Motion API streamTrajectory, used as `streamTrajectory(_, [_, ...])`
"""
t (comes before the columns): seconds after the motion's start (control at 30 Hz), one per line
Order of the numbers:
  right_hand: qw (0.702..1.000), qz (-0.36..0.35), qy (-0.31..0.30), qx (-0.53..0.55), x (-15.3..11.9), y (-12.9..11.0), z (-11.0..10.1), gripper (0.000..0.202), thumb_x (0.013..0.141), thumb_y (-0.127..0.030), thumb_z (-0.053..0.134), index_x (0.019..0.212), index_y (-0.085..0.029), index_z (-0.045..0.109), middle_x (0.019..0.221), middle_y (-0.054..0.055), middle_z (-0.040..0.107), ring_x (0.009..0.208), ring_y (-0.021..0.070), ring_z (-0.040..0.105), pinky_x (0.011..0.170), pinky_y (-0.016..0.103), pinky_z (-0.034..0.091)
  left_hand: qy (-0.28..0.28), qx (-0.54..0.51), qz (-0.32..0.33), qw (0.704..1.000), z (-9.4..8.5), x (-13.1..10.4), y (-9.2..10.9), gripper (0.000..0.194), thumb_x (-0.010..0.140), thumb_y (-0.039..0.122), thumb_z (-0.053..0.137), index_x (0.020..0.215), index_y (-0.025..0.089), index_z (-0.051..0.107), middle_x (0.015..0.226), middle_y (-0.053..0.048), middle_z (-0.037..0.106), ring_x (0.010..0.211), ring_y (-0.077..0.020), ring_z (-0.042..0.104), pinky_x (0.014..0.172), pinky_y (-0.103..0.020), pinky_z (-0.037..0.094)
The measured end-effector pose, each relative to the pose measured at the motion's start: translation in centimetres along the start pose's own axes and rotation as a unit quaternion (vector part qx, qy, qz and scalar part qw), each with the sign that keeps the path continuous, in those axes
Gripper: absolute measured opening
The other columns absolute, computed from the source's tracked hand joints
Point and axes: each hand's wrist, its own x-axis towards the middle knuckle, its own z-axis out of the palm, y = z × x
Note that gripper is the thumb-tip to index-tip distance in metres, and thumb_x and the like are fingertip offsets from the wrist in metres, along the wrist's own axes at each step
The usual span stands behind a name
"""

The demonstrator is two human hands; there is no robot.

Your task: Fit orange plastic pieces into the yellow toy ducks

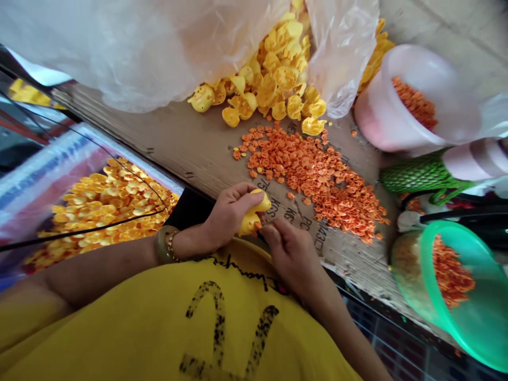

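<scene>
My left hand is wrapped round a yellow plastic piece, close to my shirt at the cardboard's near edge. On the right side of that piece, my right hand is closed, its fingertips pinching a small orange piece against the yellow one. Just beyond my hands lies a spread heap of small orange pieces on the cardboard. Behind it, hollow yellow pieces spill out of a clear plastic bag.
Right of the heap stand a pink-white tub and a green tub, both holding orange pieces. A green-netted object lies between them. At lower left, a striped sack holds many yellow pieces, crossed by a black cable.
</scene>
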Motion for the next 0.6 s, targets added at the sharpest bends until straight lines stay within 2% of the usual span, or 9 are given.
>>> streamTrajectory(0.07, [0.996, -0.030, -0.039, -0.071, 0.1, -0.4, 0.3, 0.031, 0.093, -0.032, 0.038, 0.070, -0.018, 0.053, 0.060, 0.004, 0.059, 0.052, 0.0143, 0.054, 0.050, 0.025, 0.033, 0.000, 0.031, 0.037, 0.999, 0.0, -0.1, -0.1, 0.016, 0.075, 0.032, 0.061, 0.076, 0.018, 0.056, 0.066, 0.001, 0.057, 0.054, -0.0100, 0.050, 0.050, -0.021, 0.041])
streamTrajectory(0.17, [0.992, -0.039, -0.055, -0.109, 0.2, -0.4, 0.9, 0.031, 0.094, -0.027, 0.031, 0.075, -0.018, 0.054, 0.060, 0.006, 0.062, 0.052, 0.0169, 0.057, 0.049, 0.026, 0.031, 0.006, 0.097, 0.085, 0.992, -0.2, -0.3, -0.2, 0.021, 0.079, 0.037, 0.058, 0.075, 0.017, 0.056, 0.068, 0.001, 0.054, 0.059, -0.0100, 0.048, 0.053, -0.021, 0.039])
streamTrajectory(0.3, [0.995, -0.025, -0.079, -0.054, 0.8, 0.7, 1.9, 0.033, 0.094, -0.024, 0.027, 0.078, -0.018, 0.055, 0.063, 0.007, 0.064, 0.054, 0.0170, 0.060, 0.050, 0.025, 0.033, -0.008, 0.157, 0.101, 0.982, -0.4, 0.1, -0.6, 0.026, 0.084, 0.040, 0.052, 0.070, 0.018, 0.053, 0.064, 0.002, 0.047, 0.059, -0.0114, 0.042, 0.053, -0.023, 0.036])
streamTrajectory(0.43, [0.998, -0.004, -0.059, -0.007, 1.1, 0.9, 3.1, 0.034, 0.093, -0.026, 0.027, 0.078, -0.017, 0.056, 0.066, 0.007, 0.063, 0.058, 0.0165, 0.059, 0.054, 0.025, 0.038, -0.014, 0.220, 0.124, 0.968, -0.3, 0.6, -0.5, 0.030, 0.089, 0.042, 0.046, 0.071, 0.018, 0.052, 0.062, 0.002, 0.043, 0.059, -0.0121, 0.041, 0.056, -0.024, 0.035])
streamTrajectory(0.53, [0.996, -0.009, -0.083, 0.032, 1.9, 1.0, 3.3, 0.031, 0.093, -0.028, 0.034, 0.078, -0.018, 0.059, 0.062, 0.003, 0.062, 0.055, 0.0142, 0.056, 0.054, 0.023, 0.041, -0.023, 0.254, 0.126, 0.959, -0.6, 0.7, 0.8, 0.031, 0.089, 0.044, 0.045, 0.078, 0.019, 0.058, 0.064, 0.002, 0.047, 0.060, -0.0126, 0.044, 0.057, -0.024, 0.037])
streamTrajectory(0.6, [0.994, -0.042, -0.087, 0.046, 3.9, 1.7, 1.9, 0.026, 0.090, -0.029, 0.041, 0.075, -0.020, 0.060, 0.057, -0.001, 0.060, 0.049, 0.0125, 0.053, 0.048, 0.022, 0.039, -0.041, 0.291, 0.104, 0.950, -2.1, 0.4, 2.1, 0.030, 0.088, 0.044, 0.048, 0.080, 0.020, 0.063, 0.061, 0.002, 0.051, 0.057, -0.0128, 0.045, 0.053, -0.024, 0.036])
